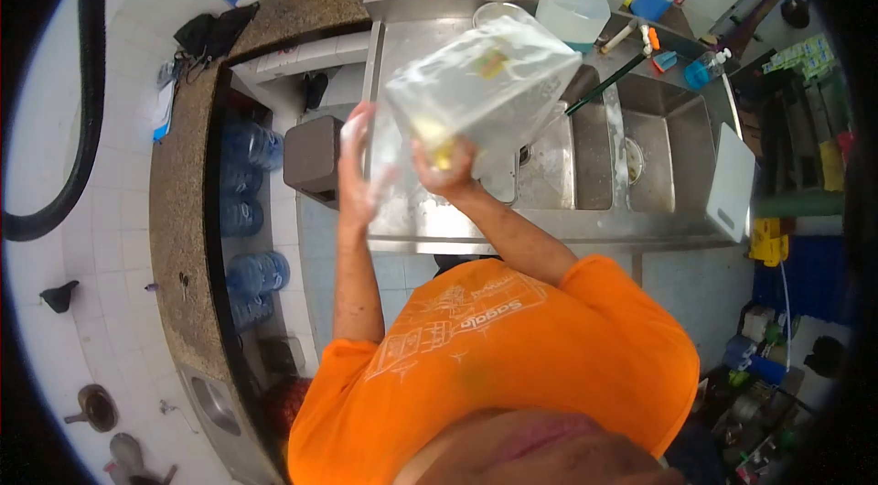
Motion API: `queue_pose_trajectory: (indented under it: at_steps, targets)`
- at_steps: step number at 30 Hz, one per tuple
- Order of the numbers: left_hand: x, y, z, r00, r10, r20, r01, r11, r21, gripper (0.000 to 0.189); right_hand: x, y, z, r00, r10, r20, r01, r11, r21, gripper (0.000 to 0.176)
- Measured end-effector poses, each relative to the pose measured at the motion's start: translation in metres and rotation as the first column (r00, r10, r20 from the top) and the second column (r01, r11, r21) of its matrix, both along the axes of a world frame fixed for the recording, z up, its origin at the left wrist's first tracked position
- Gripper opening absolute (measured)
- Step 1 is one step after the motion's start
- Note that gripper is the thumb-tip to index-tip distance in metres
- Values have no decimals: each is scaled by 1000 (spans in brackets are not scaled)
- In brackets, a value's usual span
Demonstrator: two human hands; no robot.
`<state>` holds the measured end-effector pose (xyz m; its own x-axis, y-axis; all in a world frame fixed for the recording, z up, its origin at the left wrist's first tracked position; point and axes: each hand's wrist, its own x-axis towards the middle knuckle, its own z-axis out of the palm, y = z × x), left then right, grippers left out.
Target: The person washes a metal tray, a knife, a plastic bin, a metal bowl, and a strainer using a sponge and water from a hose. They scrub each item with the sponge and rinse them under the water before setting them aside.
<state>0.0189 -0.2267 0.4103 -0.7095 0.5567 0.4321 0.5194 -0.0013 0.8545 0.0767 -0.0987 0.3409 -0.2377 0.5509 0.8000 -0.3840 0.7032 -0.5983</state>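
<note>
Clear container (476,87) tilted above steel counter (402,215). Right hand (453,176): fingers around blurred yellow item, likely sponge (443,156). Left hand (358,172): fingers spread wide. Steadying the soapy wall left-handed should help scrubbing.

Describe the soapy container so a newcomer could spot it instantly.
Find the steel sink unit, then its left end. There, by the right hand, is a large, clear, box-shaped container, tilted at an angle. Unlike the smaller translucent tub standing upright behind it, this one is streaked with white suds.
</note>
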Motion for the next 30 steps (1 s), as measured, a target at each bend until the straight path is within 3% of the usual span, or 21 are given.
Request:
queue_pose_trajectory:
  at_steps: [1, 2, 4, 5, 6, 7, 9, 11, 12, 13, 14, 16, 17, 19, 21, 22, 24, 25, 27, 29, 30]
  targets:
    - [11, 11, 23, 952, -63, -298, 22, 990, -137, 69, -8, -4, -19, 988, 122, 96, -129, 989, 70, 20]
    - [18, 18, 24, 955, -50, -293, 8, 990, -143, 69, -14, -10, -37, 952, 235, 196, -262, 957, 127, 21]
    - [24, 26, 23, 930, 42, -364, -200, 891, -408, 59, -24, -25, -70, 926, 280, 254, -324, 934, 151, 24]
    - [19, 25, 14, 930, 52, -363, -211, 886, -412, 59, -25, -31, -66, 901, 306, 309, -371, 911, 181, 27]
    - [13, 24, -2, 908, 94, -408, -289, 845, -449, 56, -19, -32, -62, 968, 151, 202, -223, 886, 407, 30]
    - [11, 21, -11, 882, 130, -452, -365, 796, -482, 55, -16, -30, -54, 965, 163, 205, -236, 883, 405, 30]
    - [20, 24, -8, 877, 144, -459, -401, 746, -532, 57, -10, -22, -48, 810, 555, 190, -578, 810, 101, 28]
    - [21, 20, -12, 819, 181, -545, -500, 692, -521, 59, 2, 21, -65, 809, 502, 305, -575, 784, 235, 25]
    - [18, 20, -13, 814, 197, -547, -511, 693, -510, 59, -4, 39, -65, 950, 311, -12, -289, 898, 330, 27]
    - [13, 20, -13, 811, 182, -556, -500, 708, -498, 59, -12, 54, -74, 943, 329, -55, -334, 929, -160, 29]
    - [13, 16, -16, 816, 163, -555, -483, 719, -499, 58, -17, 74, -29, 953, 297, -59, -296, 875, -382, 30]
    - [20, 12, -14, 830, 121, -544, -442, 737, -512, 58, -46, 106, 40, 979, 97, 180, -97, 995, -9, 28]
    - [20, 15, -16, 833, 131, -538, -445, 737, -508, 58, -67, 122, 52, 960, -21, 280, -45, 973, 227, 27]
    - [20, 20, -18, 837, 112, -535, -427, 745, -512, 58, -96, 126, 48, 726, 31, 687, -256, 939, 229, 24]
    - [22, 22, -21, 845, 116, -522, -426, 737, -525, 58, -99, 94, 38, 572, -39, 819, -300, 920, 253, 17]
    - [19, 22, -22, 848, 121, -516, -432, 723, -540, 58, -94, 81, 30, 577, -49, 815, -299, 916, 266, 17]
    - [11, 25, -32, 827, 128, -547, -460, 712, -530, 58, -90, 64, 16, 721, 219, 658, -560, 743, 366, 14]
    - [20, 19, -39, 830, 99, -549, -455, 688, -565, 57, -87, 75, 25, 704, 223, 674, -570, 743, 350, 14]
    - [22, 19, -32, 828, 110, -550, -459, 697, -551, 56, -91, 117, 65, 473, 205, 857, -255, 963, -89, 19]
    - [24, 24, -30, 816, 142, -561, -475, 717, -510, 55, -87, 101, 67, 533, 188, 825, -299, 954, -25, 13]
    - [22, 23, -32, 833, 130, -537, -463, 695, -550, 54, -81, 80, 54, 685, 136, 716, -429, 870, 245, 11]
